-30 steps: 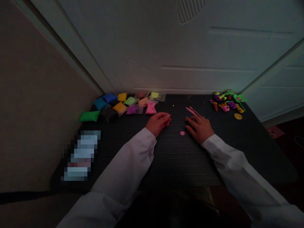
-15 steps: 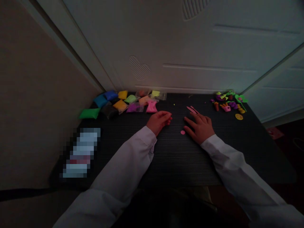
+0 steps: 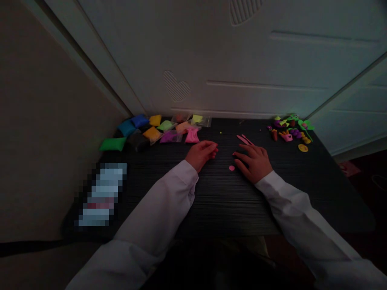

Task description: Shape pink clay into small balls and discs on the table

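Note:
My left hand (image 3: pixel 202 155) is closed in a pinch above the dark table, thumb against the fingers. Whatever lies inside it, if anything, is too small or hidden to make out. To its right, my right hand (image 3: pixel 254 162) rests low over the table with its fingers spread. At its index fingertip shows a tiny pink bit (image 3: pixel 233 153). A flat pink disc (image 3: pixel 231 168) lies on the table just left of the right thumb. Behind the right fingers are slim pink modelling tools (image 3: pixel 244 139), partly covered by the hand.
Bags of coloured clay (image 3: pixel 152 135) are grouped at the back left, beside a pink one (image 3: pixel 192 135). Small clay figures (image 3: pixel 292 131) and a yellow disc (image 3: pixel 303 148) lie at the back right. A phone with a blurred screen (image 3: pixel 102 195) lies at the left.
The right index finger has shifted slightly, and a tiny pink bit now shows at its tip. My left hand keeps its pinch. The view has moved a little.

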Demonstrator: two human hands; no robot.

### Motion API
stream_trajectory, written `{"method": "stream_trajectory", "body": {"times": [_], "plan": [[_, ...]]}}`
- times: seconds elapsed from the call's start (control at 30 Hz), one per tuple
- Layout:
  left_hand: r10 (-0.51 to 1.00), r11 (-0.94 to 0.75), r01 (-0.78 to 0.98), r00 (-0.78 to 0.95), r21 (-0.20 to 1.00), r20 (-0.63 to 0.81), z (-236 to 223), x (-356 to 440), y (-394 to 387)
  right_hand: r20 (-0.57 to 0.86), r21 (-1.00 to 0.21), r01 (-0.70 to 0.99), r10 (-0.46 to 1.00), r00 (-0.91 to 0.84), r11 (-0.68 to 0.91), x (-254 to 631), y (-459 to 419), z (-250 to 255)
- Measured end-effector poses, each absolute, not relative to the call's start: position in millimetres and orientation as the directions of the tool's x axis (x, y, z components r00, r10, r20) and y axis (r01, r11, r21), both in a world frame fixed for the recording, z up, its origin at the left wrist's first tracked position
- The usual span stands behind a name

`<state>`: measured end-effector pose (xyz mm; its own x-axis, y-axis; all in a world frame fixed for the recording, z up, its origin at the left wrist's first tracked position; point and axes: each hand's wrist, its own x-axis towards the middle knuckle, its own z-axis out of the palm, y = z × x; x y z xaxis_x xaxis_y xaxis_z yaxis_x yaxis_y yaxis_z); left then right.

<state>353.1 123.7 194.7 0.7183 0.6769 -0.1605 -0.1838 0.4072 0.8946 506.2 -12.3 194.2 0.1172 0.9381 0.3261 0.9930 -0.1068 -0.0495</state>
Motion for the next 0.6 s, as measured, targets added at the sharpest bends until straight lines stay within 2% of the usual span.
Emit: {"method": "stream_trajectory", "body": {"times": [0.23,0.43,0.53,0.6], "plan": [[0.675,0.410,-0.179,0.719,0.895,-0.165,195.8,353.2,123.4,0.364,-0.143,0.984,0.918,0.156,-0.111,511.2,-1.4,186.9],[0.682,0.399,-0.178,0.713,0.900,-0.161,194.6,352.9,123.7,0.410,-0.291,0.951,0.885,0.221,-0.103,517.3,7.3,182.8],[0.680,0.399,-0.183,0.716,0.899,-0.157,193.3,352.9,124.3,0.442,-0.438,0.899,0.864,0.240,-0.026,514.4,5.6,188.0],[0.679,0.400,-0.183,0.717,0.898,-0.156,193.2,352.9,124.4,0.430,-0.614,0.788,0.853,0.294,0.037,508.9,3.3,194.6]]}}
